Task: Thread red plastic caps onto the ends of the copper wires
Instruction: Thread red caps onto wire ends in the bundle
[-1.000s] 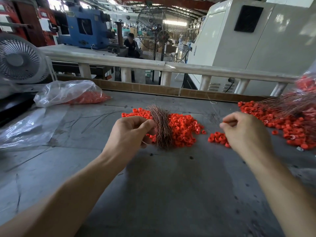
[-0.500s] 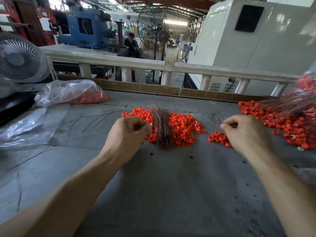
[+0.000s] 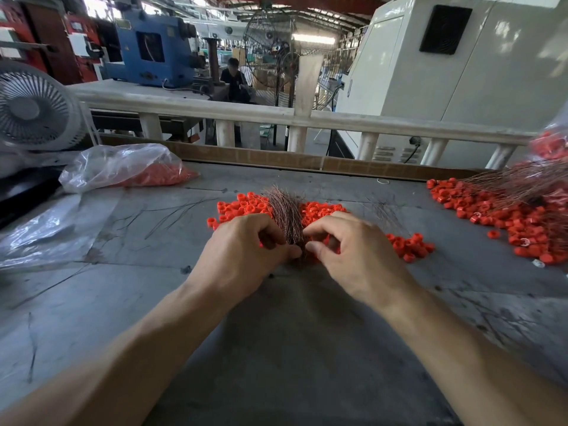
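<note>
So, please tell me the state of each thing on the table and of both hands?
left hand: pinches the wire bundle's base
right hand: fingers curled at the bundle
wire bundle: fanned out
loose red caps: unthreaded
plastic bag: holds caps

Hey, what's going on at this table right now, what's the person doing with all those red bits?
A person is working at a grey table with both bare hands. The left hand and right hand meet at the near end of a bundle of copper wires lying on a pile of red caps. Their fingers are curled in there; what they pinch is hidden. More caps with wires lie to the right.
</note>
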`<state>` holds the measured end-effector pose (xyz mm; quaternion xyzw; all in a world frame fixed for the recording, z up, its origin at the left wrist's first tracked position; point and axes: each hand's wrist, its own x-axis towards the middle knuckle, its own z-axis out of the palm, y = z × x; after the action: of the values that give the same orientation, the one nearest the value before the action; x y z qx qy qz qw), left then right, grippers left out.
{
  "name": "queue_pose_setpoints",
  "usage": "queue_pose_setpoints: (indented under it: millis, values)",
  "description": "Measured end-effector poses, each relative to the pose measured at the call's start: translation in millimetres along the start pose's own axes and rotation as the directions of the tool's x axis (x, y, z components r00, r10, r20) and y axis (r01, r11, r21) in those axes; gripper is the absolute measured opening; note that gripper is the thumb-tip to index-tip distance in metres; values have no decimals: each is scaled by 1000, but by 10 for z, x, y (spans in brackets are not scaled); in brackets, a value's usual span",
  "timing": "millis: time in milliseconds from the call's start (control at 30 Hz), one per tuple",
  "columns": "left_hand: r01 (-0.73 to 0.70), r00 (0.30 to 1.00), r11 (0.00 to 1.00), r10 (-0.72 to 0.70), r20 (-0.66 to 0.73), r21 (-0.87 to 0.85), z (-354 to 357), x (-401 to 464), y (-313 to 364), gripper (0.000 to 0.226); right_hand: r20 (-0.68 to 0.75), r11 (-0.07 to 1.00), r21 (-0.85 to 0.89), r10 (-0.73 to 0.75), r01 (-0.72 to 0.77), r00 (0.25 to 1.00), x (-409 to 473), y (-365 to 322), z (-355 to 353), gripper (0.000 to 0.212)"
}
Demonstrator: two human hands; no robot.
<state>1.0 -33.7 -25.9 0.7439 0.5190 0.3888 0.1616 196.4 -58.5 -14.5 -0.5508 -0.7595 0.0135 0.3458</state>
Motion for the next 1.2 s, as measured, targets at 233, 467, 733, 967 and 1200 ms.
queue_pose_setpoints:
  millis: [233,467,733,967,1200]
  values:
    - [-105,994,982,108,-11,158,32,-37,140,14,-2,999,4,-36,36,999,-8,-37,39,20]
    - [-212,967,970,226,-118,118,-6,-97,229,13,-28,980,184,-75,79,997,-2,-63,15,14]
    - [-68,968,998,64,-243,-8,-196,13,77,16,-160,844,535,61,35,985,15,-15,-81,10]
    - [153,988,958,-142,-63,244,-188,73,-156,3,-355,574,813,351,100,866,54,-35,-313,12]
    - [156,988,918,-149,-47,364,-205,47,-164,20,-350,563,826,552,-28,757,76,116,-388,15]
